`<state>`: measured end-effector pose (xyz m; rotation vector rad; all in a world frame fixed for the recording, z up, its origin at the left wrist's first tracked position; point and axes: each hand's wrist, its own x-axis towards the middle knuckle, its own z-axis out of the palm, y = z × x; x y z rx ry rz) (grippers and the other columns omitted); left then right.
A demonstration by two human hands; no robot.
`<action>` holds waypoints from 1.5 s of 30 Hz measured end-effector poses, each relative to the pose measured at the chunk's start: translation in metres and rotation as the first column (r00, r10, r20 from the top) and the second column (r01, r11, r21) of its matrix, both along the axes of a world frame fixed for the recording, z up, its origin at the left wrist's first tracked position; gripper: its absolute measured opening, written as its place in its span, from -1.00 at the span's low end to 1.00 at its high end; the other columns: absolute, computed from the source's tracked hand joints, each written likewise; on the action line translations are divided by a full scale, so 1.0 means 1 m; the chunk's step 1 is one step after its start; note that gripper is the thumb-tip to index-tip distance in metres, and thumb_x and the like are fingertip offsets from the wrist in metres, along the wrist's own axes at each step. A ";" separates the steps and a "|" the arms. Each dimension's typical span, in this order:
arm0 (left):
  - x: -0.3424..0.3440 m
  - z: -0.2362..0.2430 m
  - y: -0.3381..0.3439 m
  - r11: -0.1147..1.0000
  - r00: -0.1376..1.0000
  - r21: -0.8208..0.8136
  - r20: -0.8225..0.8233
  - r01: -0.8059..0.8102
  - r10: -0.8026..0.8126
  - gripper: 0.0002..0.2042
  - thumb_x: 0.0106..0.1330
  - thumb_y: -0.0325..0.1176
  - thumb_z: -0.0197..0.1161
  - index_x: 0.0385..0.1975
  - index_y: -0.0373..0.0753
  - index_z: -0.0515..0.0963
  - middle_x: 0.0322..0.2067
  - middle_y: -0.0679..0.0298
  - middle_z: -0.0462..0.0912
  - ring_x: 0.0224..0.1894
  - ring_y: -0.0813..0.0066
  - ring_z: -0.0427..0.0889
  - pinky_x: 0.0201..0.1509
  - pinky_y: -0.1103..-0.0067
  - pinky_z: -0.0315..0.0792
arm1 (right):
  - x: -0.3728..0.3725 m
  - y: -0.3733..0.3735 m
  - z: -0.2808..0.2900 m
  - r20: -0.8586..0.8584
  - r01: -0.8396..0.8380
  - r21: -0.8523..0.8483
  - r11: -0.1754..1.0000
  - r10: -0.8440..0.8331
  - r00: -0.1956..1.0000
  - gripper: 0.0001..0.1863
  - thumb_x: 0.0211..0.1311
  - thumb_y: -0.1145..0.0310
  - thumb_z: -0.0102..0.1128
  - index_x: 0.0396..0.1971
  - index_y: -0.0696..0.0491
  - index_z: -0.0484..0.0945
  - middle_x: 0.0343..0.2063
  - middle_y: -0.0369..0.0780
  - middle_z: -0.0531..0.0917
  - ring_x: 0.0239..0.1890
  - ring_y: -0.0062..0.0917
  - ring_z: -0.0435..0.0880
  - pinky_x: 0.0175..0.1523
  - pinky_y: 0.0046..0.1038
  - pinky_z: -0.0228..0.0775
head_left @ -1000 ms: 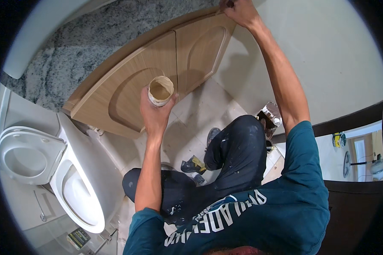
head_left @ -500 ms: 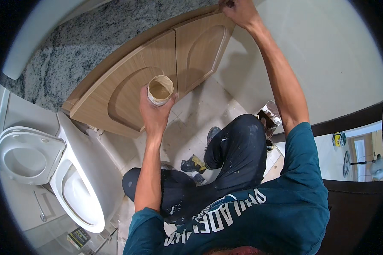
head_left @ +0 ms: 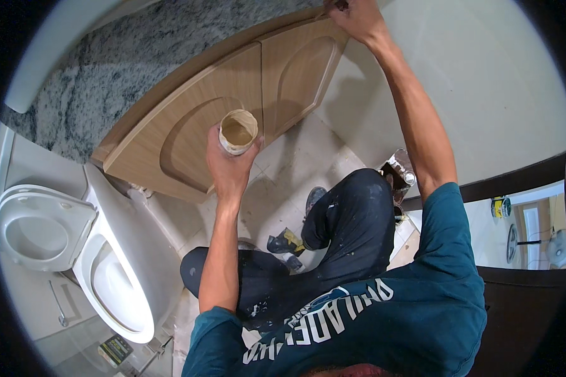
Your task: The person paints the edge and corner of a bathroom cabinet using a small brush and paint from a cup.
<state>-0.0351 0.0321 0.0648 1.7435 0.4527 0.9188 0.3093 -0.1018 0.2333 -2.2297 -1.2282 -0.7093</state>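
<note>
Hands wide apart, a seated worker keeps the left hand (head_left: pixel 231 164) wrapped around a pale, open-topped container (head_left: pixel 238 131) just left of the frame's centre, its mouth turned up to show a cream-coloured inside. Up at the top edge, right of centre, the right hand (head_left: pixel 358 24) reaches to the upper corner of the wooden cabinet (head_left: pixel 201 135), fingers bent; whether they grip anything cannot be told.

Little has changed over the past second: both hands hold nearly the same places, and the container sits only a touch higher in the frame. That suggests a steady stretch of work at the cabinet's edge, with the container kept ready nearby.

Across the bottom stretches a teal shirt (head_left: pixel 415 301), above it dark trousers (head_left: pixel 352 220) flecked with pale spots. Speckled grey countertop (head_left: pixel 107 78) fills the upper left, bordering the curved cabinet and its two doors, while a plain pale wall (head_left: pixel 478 88) takes up the upper right. At lower left stands a white toilet (head_left: pixel 163 270), lid raised.

On the tiled floor (head_left: pixel 264 207), a crumpled black-and-yellow item (head_left: pixel 286 241) lies near the feet, below centre; right of the knee, against the wall, sits a smeared, shiny box-like object (head_left: pixel 401 166), its contents unclear. Farthest off, at the right edge, a bright gap or mirror (head_left: pixel 538 217) shows a fan-like shape (head_left: pixel 558 249).
</note>
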 end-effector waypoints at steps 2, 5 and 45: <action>0.001 0.000 -0.002 1.000 1.000 -0.007 0.003 0.008 -0.008 -0.45 0.09 -0.36 0.64 0.03 -0.35 0.51 -0.10 0.14 0.70 -0.04 0.37 0.68 0.09 0.46 0.52 | 0.004 -0.004 -0.002 0.049 0.007 -0.002 1.000 -0.007 0.999 -0.62 0.16 0.20 0.22 -0.42 0.31 0.60 -0.48 0.15 0.65 -0.46 -0.04 0.66 -0.32 -0.12 0.44; 0.001 0.004 -0.003 1.000 1.000 -0.011 -0.017 0.016 -0.016 -0.45 0.09 -0.36 0.64 0.03 -0.35 0.51 -0.10 0.14 0.70 -0.04 0.37 0.68 0.09 0.46 0.52 | 0.006 -0.008 -0.002 0.094 0.012 -0.032 0.999 -0.009 0.996 -0.62 0.16 0.20 0.22 -0.44 0.31 0.58 -0.50 0.14 0.64 -0.48 -0.05 0.65 -0.32 -0.13 0.44; -0.002 0.010 -0.005 1.000 1.000 -0.008 -0.023 -0.001 0.000 -0.43 0.08 -0.38 0.64 0.07 -0.36 0.50 -0.08 0.14 0.71 -0.02 0.40 0.68 0.10 0.47 0.54 | -0.011 -0.007 -0.004 0.023 0.060 0.006 0.998 -0.060 0.998 -0.62 0.17 0.21 0.25 -0.46 0.33 0.59 -0.54 0.13 0.63 -0.55 -0.08 0.61 -0.37 -0.12 0.42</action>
